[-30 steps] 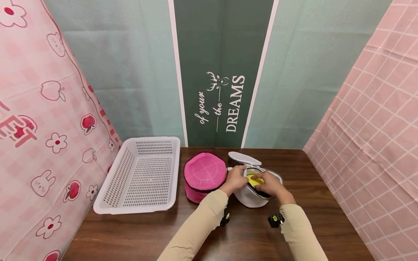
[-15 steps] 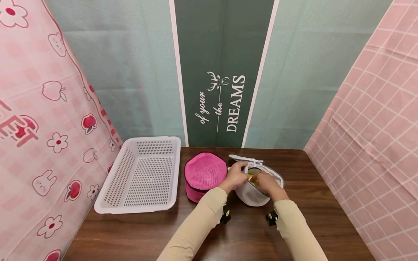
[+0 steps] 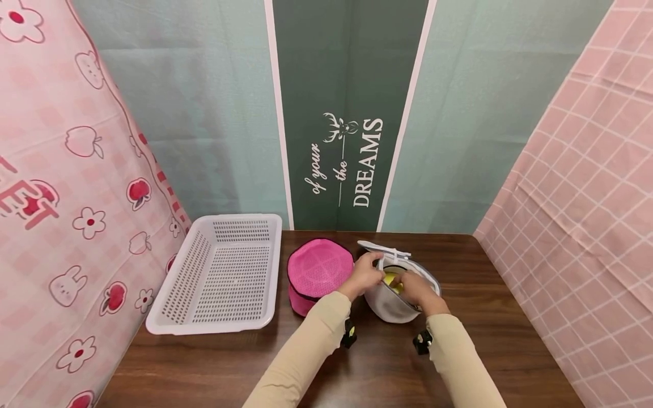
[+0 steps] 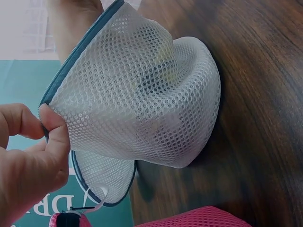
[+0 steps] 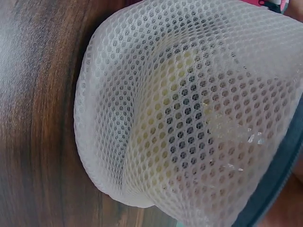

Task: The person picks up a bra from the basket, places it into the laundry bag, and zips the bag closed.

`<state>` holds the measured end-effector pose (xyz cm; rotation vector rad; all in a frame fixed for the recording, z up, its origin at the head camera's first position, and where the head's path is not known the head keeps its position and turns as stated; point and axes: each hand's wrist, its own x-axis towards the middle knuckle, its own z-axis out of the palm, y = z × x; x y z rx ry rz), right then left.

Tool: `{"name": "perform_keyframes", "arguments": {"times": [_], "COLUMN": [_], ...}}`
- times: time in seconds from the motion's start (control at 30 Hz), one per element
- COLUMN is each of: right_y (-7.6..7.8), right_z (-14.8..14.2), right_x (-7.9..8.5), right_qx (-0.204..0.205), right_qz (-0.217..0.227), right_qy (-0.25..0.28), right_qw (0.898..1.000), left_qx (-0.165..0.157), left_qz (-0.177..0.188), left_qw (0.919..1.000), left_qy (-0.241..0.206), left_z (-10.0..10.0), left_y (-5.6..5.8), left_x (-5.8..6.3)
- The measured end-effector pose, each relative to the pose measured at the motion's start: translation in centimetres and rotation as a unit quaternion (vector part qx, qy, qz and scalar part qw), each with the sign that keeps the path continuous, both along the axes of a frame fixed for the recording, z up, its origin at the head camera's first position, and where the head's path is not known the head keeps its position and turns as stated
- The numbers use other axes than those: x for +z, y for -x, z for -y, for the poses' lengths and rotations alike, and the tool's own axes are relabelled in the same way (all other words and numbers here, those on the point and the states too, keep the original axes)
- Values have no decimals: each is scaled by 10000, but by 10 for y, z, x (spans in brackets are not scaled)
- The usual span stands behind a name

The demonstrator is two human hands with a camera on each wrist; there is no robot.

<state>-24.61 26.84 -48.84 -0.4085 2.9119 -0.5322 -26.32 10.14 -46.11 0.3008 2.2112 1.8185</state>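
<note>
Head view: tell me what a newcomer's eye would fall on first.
The bright pink mesh bag would probably draw the eye first, between the white basket and the white mesh bag. Next, probably, come the left hand pinching the latter's zippered rim and the right hand partly inside, by a yellow thing. White lettering also stands out on the dark green panel behind.

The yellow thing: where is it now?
In the head view, the yellow thing is inside the open white mesh bag, next to the right hand, and to the right of the pink mesh bag.
</note>
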Motion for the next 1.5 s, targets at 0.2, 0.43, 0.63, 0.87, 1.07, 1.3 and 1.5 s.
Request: {"name": "perform_keyframes", "arguments": {"times": [0.2, 0.43, 0.63, 0.87, 1.07, 1.3, 1.5], "right_y": [-8, -17, -20, -23, -24, -14, 3], "right_z": [1, 0, -2, -11, -16, -21, -31], "right_x": [12, 18, 22, 37, 43, 41, 35], "right_qx": [-106, -365, -248, -393, -424, -360, -696], "right_qz": [43, 64, -312, -363, -371, -797, -1004], "right_qy": [229, 286, 285, 547, 607, 916, 1384], "right_qw": [9997, 9989, 9988, 9971, 9966, 9919, 9828], "left_qx": [-34, -147, -39, 198, 210, 72, -36], "left_qz": [-131, -68, 181, 198, 323, 256, 163], "left_qw": [9989, 9989, 9997, 9996, 9991, 9996, 9997], "left_qy": [442, 433, 137, -33, -166, 79, 151], "left_z": [4, 9, 9, 7, 7, 7, 6], "left_y": [0, 3, 1, -1, 1, 1, 0], "left_x": [-2, -4, -4, -4, -5, -4, -6]}}
